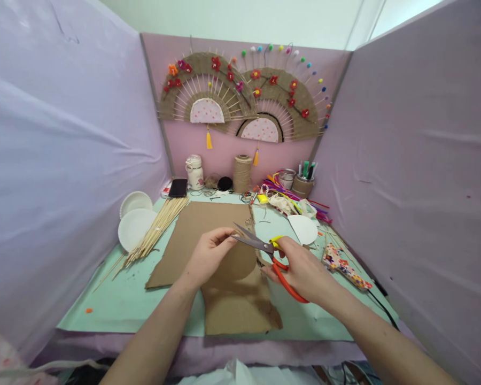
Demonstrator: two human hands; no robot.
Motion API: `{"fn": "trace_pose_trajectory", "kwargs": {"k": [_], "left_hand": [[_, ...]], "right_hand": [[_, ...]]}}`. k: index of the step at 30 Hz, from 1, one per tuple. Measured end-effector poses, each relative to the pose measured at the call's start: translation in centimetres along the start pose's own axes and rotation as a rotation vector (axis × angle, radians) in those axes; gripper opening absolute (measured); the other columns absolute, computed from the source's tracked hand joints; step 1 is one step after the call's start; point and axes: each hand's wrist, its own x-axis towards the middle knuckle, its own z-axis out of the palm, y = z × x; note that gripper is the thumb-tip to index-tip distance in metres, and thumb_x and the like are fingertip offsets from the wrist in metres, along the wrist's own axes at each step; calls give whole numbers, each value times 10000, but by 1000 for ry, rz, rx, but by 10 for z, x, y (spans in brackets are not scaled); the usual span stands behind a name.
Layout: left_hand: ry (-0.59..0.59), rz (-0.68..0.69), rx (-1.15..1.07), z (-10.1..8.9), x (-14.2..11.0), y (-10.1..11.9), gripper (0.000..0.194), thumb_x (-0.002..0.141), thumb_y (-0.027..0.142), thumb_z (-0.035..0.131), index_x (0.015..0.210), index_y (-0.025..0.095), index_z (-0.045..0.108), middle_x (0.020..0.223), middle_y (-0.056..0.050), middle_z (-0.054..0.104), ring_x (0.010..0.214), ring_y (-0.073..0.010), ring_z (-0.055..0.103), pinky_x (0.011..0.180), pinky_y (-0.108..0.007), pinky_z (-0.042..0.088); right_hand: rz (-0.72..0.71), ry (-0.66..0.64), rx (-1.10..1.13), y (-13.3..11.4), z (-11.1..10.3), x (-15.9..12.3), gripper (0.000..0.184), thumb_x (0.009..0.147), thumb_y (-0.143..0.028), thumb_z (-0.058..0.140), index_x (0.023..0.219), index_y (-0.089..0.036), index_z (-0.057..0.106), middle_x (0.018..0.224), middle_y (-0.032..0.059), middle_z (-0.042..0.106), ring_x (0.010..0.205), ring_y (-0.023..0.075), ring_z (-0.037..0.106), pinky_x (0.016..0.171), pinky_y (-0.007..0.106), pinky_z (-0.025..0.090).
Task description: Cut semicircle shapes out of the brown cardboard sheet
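My left hand [208, 258] pinches the edge of a brown cardboard sheet [200, 230] that lies on the pale green table. A rounded piece of that cardboard curves under the hand. My right hand [302, 267] is closed on the red and yellow handles of scissors [260, 246]. Their blades are parted and point left toward my left fingertips, over the cardboard's cut edge.
A bundle of bamboo skewers [156, 230] and stacked white paper plates [135, 224] lie left. A twine spool [242, 172], jar [194, 171], phone [178, 187], pipe cleaners [288, 195] and a pen cup [303, 184] line the back. A white half-round paper [303, 229] and patterned fabric [342, 264] sit right. Purple partitions enclose the table.
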Motion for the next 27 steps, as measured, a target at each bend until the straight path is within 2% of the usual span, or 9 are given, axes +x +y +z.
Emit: {"fn": "trace_pose_trajectory", "kwargs": {"k": [11, 16, 27], "left_hand": [[7, -3, -71, 1, -5, -3, 186, 807, 364, 633, 812, 199, 717, 850, -28, 696, 845, -193, 590, 785, -252, 419], [-5, 7, -112, 2, -7, -6, 179, 825, 345, 621, 856, 202, 723, 874, -28, 691, 862, -187, 579, 807, -250, 413], [14, -30, -242, 9, -11, -5, 186, 811, 359, 650, 857, 194, 724, 870, -24, 681, 881, -178, 566, 821, -244, 415]], "right_hand": [[-5, -48, -28, -4, -5, -1, 306, 772, -493, 603, 798, -228, 452, 816, 48, 604, 682, 191, 545, 545, 270, 298], [15, -103, -62, -7, -9, -5, 366, 794, -551, 559, 713, -237, 390, 701, 25, 571, 562, 163, 475, 504, 263, 243], [25, -74, -98, -6, -11, -10, 355, 814, -524, 555, 667, -233, 413, 588, 19, 552, 518, 165, 493, 483, 254, 227]]}}
